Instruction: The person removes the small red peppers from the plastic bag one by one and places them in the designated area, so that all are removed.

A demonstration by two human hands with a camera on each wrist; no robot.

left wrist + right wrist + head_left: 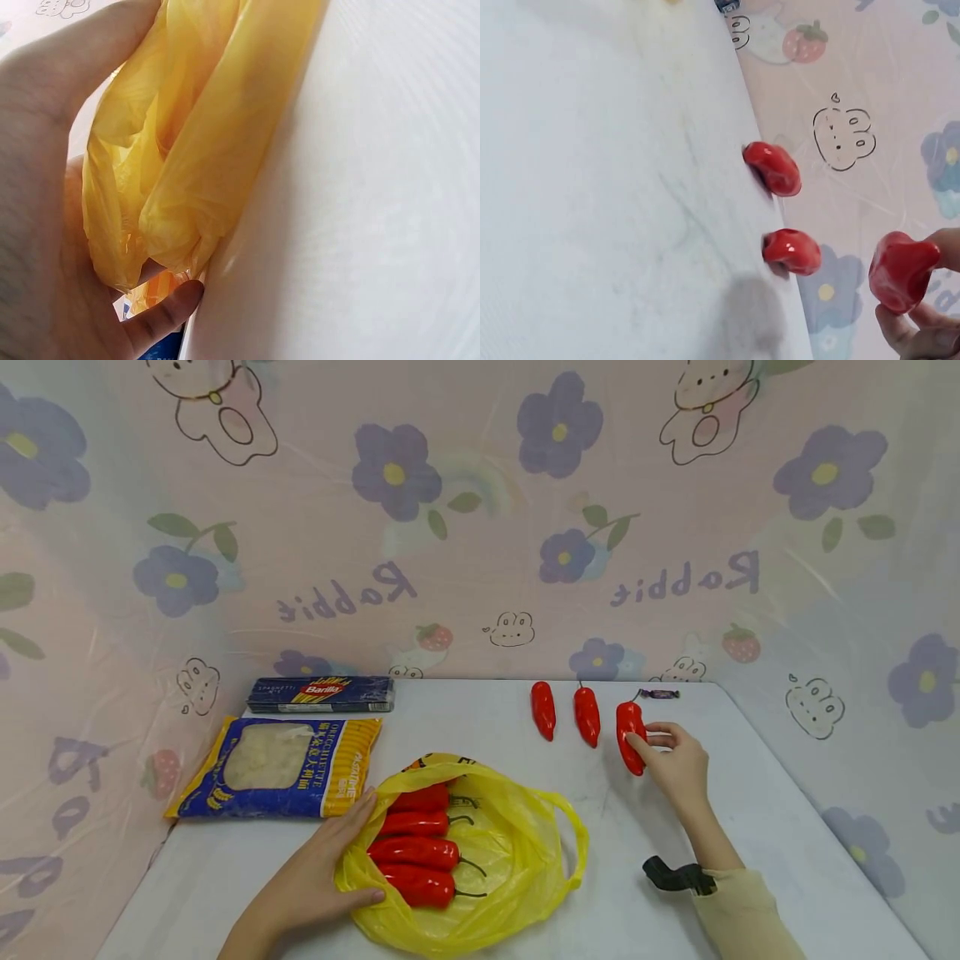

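- A yellow plastic bag sits nearest on a white table, its mouth gaping, one handle looped toward 3 o'clock and at least four red peppers inside, stems toward 3 o'clock
- At the bag's 9 o'clock, a left hand rests against the rim, thumb and fingers spread around that side
- At 3 o'clock, a beige sleeve runs up from below, a black band at its cuff
- At 2 o'clock, a right hand pinches a single red pepper between thumb and fingers, stem end toward 12
- At 10 o'clock lies a blue-and-yellow pasta bag, just beyond the left fingertips
- Toward 1 o'clock, a pair of loose peppers lie side by side, apart
- Farther out at 2 o'clock, a wrapped candy lies near the table's far edge
- At 11 o'clock, a dark blue spaghetti box lies flat behind the pasta bag
- At 12 o'clock, a flowered cloth hangs as backdrop
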